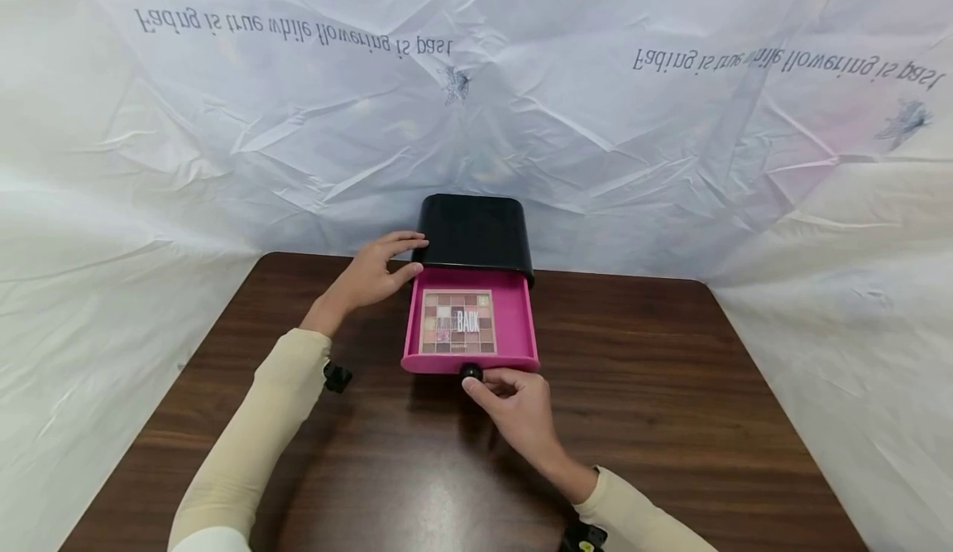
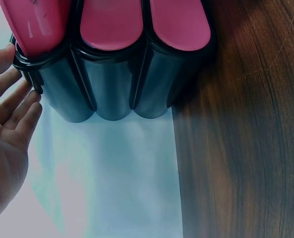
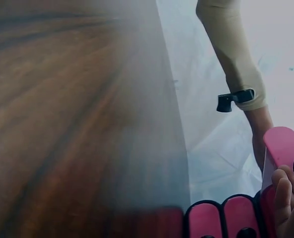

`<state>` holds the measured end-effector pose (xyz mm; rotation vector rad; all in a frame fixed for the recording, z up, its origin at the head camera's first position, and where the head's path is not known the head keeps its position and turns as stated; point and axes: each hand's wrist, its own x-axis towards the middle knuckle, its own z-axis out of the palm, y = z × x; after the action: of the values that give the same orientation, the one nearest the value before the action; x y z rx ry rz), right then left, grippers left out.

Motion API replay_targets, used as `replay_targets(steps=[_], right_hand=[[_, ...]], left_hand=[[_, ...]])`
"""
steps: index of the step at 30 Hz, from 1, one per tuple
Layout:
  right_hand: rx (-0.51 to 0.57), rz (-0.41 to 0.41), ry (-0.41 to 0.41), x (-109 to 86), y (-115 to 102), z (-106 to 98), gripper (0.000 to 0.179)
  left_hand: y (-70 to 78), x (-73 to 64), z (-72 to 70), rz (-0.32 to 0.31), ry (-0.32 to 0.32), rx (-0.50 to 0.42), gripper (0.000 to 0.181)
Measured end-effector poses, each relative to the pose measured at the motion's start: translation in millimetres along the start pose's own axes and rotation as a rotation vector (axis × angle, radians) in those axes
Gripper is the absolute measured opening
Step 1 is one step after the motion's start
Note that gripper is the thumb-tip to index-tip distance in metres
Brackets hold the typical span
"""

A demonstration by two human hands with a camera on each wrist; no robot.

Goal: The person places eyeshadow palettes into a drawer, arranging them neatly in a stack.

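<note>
A black cabinet with pink drawers stands near the table's back edge. Its top pink drawer is pulled out toward me. Inside, at the left, lies a flat eyeshadow palette with a grid of pans and the word BACK on it. My right hand pinches the round black knob on the drawer's front between thumb and fingers. With its fingers extended, my left hand touches the cabinet's upper left side. The left wrist view has that hand at the cabinet's top corner, beside the drawer.
Below the pulled-out drawer, more pink drawer fronts sit flush in the cabinet. The dark wooden table extends on both sides. A white printed sheet hangs behind the cabinet and along the table's sides.
</note>
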<state>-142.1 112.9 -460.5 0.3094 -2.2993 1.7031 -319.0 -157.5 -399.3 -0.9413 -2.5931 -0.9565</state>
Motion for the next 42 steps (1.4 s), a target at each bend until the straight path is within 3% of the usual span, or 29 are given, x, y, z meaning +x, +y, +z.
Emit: replay_targets(steps=[8, 16, 20, 28, 42], right_hand=[[0.008, -0.008, 0.001, 11.4, -6, -2, 0.010], [-0.025, 0.064, 0.008, 25.7, -20, 0, 0.009], [-0.019, 0.061, 0.009, 34.7, -2, 4, 0.014], [-0.020, 0.010, -0.007, 51.3, 2, 7, 0.027], [-0.041, 0.051, 0.008, 85.1, 13, 12, 0.041]], left_hand=[[-2.9, 0.1, 0.9, 0.013, 0.010, -0.004, 0.048], [-3.8, 0.2, 2.0, 0.023, 0.018, -0.001, 0.047], [-3.2, 0.1, 1.8, 0.029, 0.022, -0.001, 0.046], [-3.6, 0.1, 0.9, 0.031, 0.025, -0.015, 0.046], [-3.7, -0.6, 1.4, 0.036, 0.026, -0.009, 0.046]])
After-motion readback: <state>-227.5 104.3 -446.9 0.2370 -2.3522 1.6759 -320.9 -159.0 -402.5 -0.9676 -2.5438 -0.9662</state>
